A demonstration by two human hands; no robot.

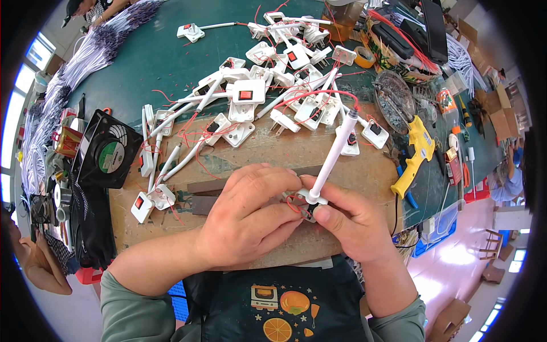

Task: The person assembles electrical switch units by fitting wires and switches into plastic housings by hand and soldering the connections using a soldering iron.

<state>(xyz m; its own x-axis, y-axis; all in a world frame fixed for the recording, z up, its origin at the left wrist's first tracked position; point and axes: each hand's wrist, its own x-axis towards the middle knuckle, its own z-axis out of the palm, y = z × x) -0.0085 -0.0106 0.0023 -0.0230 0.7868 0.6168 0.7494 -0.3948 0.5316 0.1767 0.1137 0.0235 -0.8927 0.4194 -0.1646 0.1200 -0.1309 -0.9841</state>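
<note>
My right hand (362,222) pinches a small white switch housing (312,198) between thumb and fingers, just above the wooden board (296,246). From the housing a white tube (335,151) rises at a tilt, and a red wire (319,91) loops out of its upper end. My left hand (250,214) closes on the housing's left side, its fingertips by a short loop of red wire. A dark part of the switch shows near my right thumb. My fingers hide much of the housing's inside.
A heap of white switch housings (248,94) with red wires and tubes lies beyond my hands. To the right are a yellow soldering gun (421,142) and a round metal dish (393,94) of scraps. A black fan (108,149) and bundled white cables (85,54) sit left. Other people work nearby.
</note>
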